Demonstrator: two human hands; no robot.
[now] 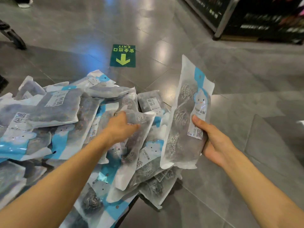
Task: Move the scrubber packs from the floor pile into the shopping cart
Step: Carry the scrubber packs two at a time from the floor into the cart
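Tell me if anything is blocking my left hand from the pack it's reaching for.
Nothing visible: the left hand already grips a scrubber pack lying on top of the pile.

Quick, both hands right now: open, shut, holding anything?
Left hand: grips a scrubber pack on the pile.
Right hand: holds an upright scrubber pack, lifted off the pile.

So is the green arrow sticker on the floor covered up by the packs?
No, the green exit sticker lies on bare floor beyond the pile of scrubber packs, fully showing.
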